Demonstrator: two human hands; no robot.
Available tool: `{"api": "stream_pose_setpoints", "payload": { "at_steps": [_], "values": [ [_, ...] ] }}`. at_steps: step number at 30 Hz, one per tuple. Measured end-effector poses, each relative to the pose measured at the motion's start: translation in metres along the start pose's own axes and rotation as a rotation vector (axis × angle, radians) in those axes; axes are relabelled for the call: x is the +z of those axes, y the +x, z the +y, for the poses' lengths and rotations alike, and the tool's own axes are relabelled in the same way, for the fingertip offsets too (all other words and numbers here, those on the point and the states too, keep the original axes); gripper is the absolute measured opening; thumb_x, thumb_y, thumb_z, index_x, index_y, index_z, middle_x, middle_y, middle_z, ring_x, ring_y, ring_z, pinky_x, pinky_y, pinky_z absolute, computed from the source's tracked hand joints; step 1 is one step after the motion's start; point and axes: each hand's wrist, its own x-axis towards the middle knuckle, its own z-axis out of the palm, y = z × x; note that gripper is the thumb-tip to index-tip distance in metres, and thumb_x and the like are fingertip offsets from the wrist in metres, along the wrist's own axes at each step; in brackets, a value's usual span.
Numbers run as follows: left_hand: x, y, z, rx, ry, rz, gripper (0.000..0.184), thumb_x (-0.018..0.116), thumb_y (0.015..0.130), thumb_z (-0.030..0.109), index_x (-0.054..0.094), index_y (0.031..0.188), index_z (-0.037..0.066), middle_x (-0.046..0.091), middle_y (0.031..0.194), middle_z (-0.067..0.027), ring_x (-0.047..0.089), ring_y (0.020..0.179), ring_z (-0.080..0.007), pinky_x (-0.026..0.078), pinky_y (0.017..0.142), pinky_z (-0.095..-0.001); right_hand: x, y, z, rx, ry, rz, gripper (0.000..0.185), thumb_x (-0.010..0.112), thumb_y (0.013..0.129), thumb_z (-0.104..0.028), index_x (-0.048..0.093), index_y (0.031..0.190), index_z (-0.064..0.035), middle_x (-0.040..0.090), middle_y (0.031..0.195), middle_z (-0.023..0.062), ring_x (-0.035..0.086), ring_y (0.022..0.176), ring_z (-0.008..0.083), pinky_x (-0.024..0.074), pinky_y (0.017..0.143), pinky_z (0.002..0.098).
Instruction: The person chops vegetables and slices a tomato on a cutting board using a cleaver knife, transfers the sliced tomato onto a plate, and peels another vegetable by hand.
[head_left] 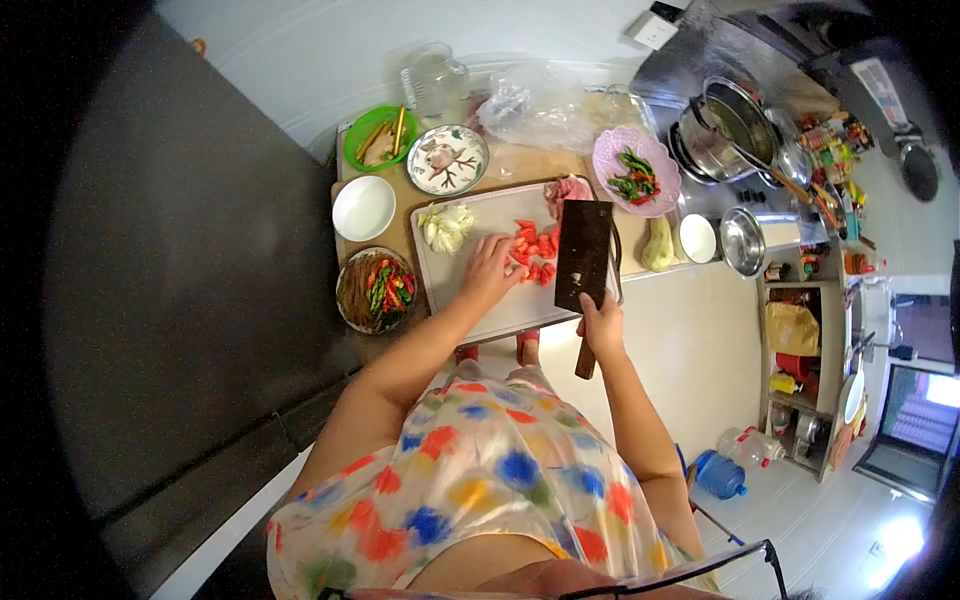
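Observation:
In my right hand [601, 322] is the wooden handle of a cleaver [583, 255], its broad dark blade face-up over the right side of the cutting board [470, 310]. Small pale bits cling to the blade. My left hand [490, 268] rests on the board with its fingers apart, the tips at the edge of the chopped tomato [533, 245]. Sliced pale cabbage-like vegetable [446, 228] lies in a pile at the board's upper left. Raw meat [566, 192] sits at the top right, partly behind the blade.
Around the board stand a white bowl [364, 208], a plate of peppers and brown strips [377, 290], a green basket [380, 138], a bird-patterned plate [447, 160] and a pink plate [637, 172] with peppers. A pot [738, 120] is on the stove at right.

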Motion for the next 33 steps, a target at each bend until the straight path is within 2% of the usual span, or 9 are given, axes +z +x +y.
{"api": "stream_pose_setpoints", "payload": {
  "at_steps": [3,4,10,13,18,23,25,32,33],
  "values": [
    [0.015,0.031,0.025,-0.039,0.046,-0.173,0.063,0.078,0.068,0.026,0.048,0.118,0.005,0.051,0.118,-0.0141,0.046,0.113,-0.0345,0.040,0.094,-0.0433,-0.023,-0.003,0.024,0.028,0.150,0.088,0.014,0.056,0.091,-0.013,0.052,0.095,-0.0005,0.053,0.062,0.0038,0.050,0.039,0.0131,0.0398,0.036,0.0272],
    [0.028,0.038,0.026,-0.017,0.115,-0.216,0.072,0.079,0.066,0.035,0.045,0.123,0.007,0.051,0.119,-0.0146,0.047,0.112,-0.0333,0.038,0.095,-0.0450,-0.030,-0.005,0.030,0.042,0.151,0.099,0.013,0.056,0.091,-0.013,0.052,0.095,-0.0006,0.053,0.063,0.0039,0.049,0.039,0.0130,0.0398,0.036,0.0272],
    [0.076,0.068,0.042,-0.112,0.287,-0.383,0.073,0.078,0.064,0.038,0.047,0.123,0.008,0.053,0.113,-0.0139,0.048,0.111,-0.0316,0.033,0.096,-0.0444,-0.053,-0.019,0.054,0.076,0.165,0.122,0.014,0.056,0.091,-0.013,0.052,0.096,-0.0004,0.053,0.065,0.0038,0.049,0.040,0.0128,0.0404,0.038,0.0275],
    [0.085,0.073,0.037,-0.096,0.288,-0.361,0.068,0.076,0.066,0.034,0.047,0.122,0.008,0.054,0.110,-0.0138,0.050,0.107,-0.0323,0.036,0.093,-0.0457,-0.056,-0.025,0.044,0.116,0.203,0.112,0.016,0.056,0.091,-0.014,0.052,0.097,-0.0003,0.054,0.065,0.0037,0.050,0.040,0.0128,0.0407,0.038,0.0274],
    [0.045,0.064,0.032,-0.265,0.036,-0.064,0.065,0.075,0.067,0.021,0.045,0.122,0.008,0.050,0.112,-0.0147,0.053,0.101,-0.0344,0.043,0.090,-0.0442,-0.054,-0.021,0.031,0.108,0.130,-0.039,0.016,0.056,0.091,-0.014,0.054,0.098,0.0005,0.053,0.060,0.0030,0.050,0.040,0.0120,0.0416,0.039,0.0281],
    [-0.023,0.013,-0.005,-0.485,-0.044,0.090,0.068,0.076,0.067,0.018,0.042,0.125,0.008,0.043,0.117,-0.0176,0.051,0.102,-0.0362,0.044,0.091,-0.0419,-0.015,0.001,0.057,-0.191,-0.255,-0.328,0.023,0.056,0.090,-0.015,0.055,0.106,0.0010,0.057,0.061,0.0083,0.054,0.044,0.0149,0.0463,0.044,0.0316],
    [-0.031,-0.016,-0.023,-0.536,-0.019,0.127,0.069,0.076,0.068,0.018,0.041,0.126,0.009,0.042,0.116,-0.0182,0.050,0.104,-0.0360,0.044,0.092,-0.0420,0.000,-0.004,0.036,-0.172,-0.389,-0.426,0.024,0.060,0.084,-0.017,0.057,0.102,0.0001,0.062,0.077,0.0262,0.062,0.075,0.0429,0.0481,0.068,0.0473],
    [0.001,-0.071,-0.035,-0.643,-0.059,0.024,0.080,0.074,0.062,0.016,0.036,0.132,0.009,0.039,0.118,-0.0215,0.044,0.110,-0.0394,0.038,0.098,-0.0450,0.022,0.008,0.052,-0.273,-0.472,-0.423,0.022,0.058,0.086,-0.020,0.054,0.094,0.0000,0.062,0.075,0.0256,0.061,0.075,0.0430,0.0479,0.068,0.0499],
    [0.008,-0.072,-0.032,-0.641,-0.071,0.018,0.081,0.074,0.063,0.016,0.035,0.133,0.009,0.039,0.118,-0.0221,0.043,0.110,-0.0396,0.038,0.098,-0.0449,0.020,0.007,0.043,-0.199,-0.484,-0.425,0.022,0.057,0.086,-0.020,0.054,0.095,0.0000,0.062,0.075,0.0256,0.061,0.075,0.0431,0.0480,0.068,0.0500]
  ]
}}
